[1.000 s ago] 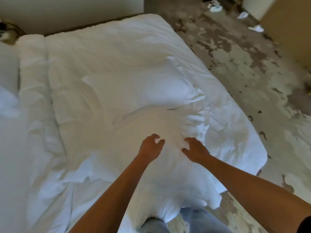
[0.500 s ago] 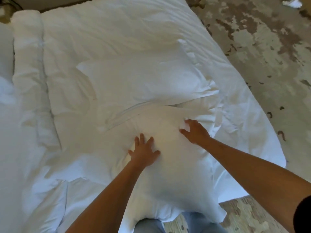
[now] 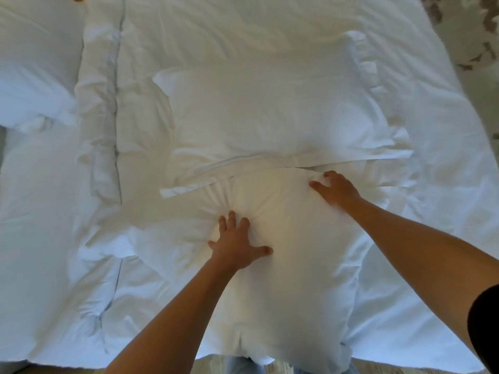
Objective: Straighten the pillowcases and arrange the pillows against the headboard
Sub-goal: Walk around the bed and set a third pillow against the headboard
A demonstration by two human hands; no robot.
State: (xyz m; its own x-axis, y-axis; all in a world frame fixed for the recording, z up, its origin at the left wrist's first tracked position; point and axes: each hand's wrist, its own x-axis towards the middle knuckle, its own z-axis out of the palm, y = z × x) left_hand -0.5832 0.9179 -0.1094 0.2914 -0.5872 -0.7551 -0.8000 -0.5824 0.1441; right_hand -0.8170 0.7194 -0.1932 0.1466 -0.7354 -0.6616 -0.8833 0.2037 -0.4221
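A white pillow (image 3: 291, 265) lies lengthwise on the bed right in front of me, its near end at the bed's edge. My left hand (image 3: 235, 244) presses flat on its left side, fingers spread, and the case wrinkles around it. My right hand (image 3: 336, 188) rests at the pillow's far right corner, fingers curled into the cloth there. A second white pillow (image 3: 270, 114) lies crosswise just beyond, with its open case hem (image 3: 232, 171) overlapping the near pillow's far end.
A white duvet (image 3: 418, 211) covers the bed (image 3: 54, 211), with a rumpled fold (image 3: 100, 109) running along the left. More white bedding (image 3: 32, 76) is bunched at the far left. Patterned carpet (image 3: 480, 44) shows at the upper right.
My head has moved in over the bed, so the view is closer. My left hand slid left and down the pillow and flattened out. My right hand stayed at the far right corner.
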